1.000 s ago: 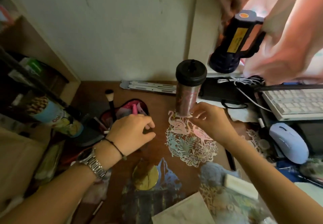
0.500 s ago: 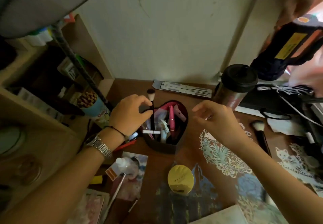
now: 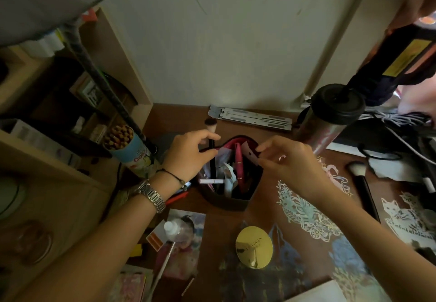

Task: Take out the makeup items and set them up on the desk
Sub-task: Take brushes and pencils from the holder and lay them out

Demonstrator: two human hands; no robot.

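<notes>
A dark makeup pouch (image 3: 226, 201) with a red lining stands open mid-desk, holding a pink tube (image 3: 238, 162), a white stick (image 3: 211, 181) and several other items. My left hand (image 3: 188, 155) grips the pouch's left rim beside a black-handled brush (image 3: 211, 141) that stands in it. My right hand (image 3: 287, 158) pinches a pale card-like item (image 3: 249, 152) at the pouch's right rim. A gold round compact (image 3: 254, 246) lies in front of the pouch. A large black brush (image 3: 361, 181) lies on the desk to the right.
A tall tumbler with a black lid (image 3: 330, 117) stands right of the pouch. A snack tube (image 3: 127, 146) and shelves are on the left. A folded metal stand (image 3: 250, 116) lies by the wall. Another person holds a black flashlight (image 3: 401, 63) at top right. Paper cutouts (image 3: 304, 212) cover the desk.
My view swung left and closer to the pouch. My left hand took hold at the pouch rim by the brush. My right hand left the tumbler's base and came to the pouch's right rim.
</notes>
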